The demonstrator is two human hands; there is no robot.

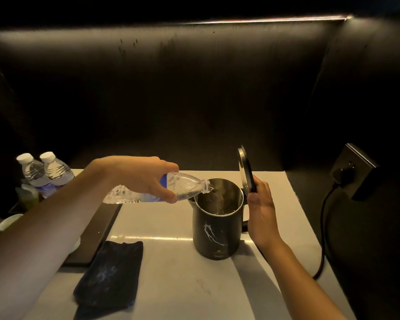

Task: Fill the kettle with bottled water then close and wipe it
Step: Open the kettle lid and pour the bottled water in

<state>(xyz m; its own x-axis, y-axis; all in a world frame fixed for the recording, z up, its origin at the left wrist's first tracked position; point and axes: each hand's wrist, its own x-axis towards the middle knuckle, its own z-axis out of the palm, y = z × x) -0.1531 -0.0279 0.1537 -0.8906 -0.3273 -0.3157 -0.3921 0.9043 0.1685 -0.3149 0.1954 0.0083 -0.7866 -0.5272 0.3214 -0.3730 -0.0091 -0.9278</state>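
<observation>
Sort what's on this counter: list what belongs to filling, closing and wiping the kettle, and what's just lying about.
In use: bottle, tipped over the kettle by the left hand; lid, held up by the right hand; dark cloth, lying flat for the wipe.

Lying about: two capped bottles; dark tray; cups at the left edge; plug and cord.

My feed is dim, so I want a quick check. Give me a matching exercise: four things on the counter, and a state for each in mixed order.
Things:
1. kettle lid
2. bottle in the left hand
3. dark cloth
4. two capped bottles

States:
A. lying flat on the counter
B. tipped, mouth over the kettle
C. standing upright at far left
D. swung open, upright

Pairs: 1-D, 2-B, 3-A, 4-C
</observation>
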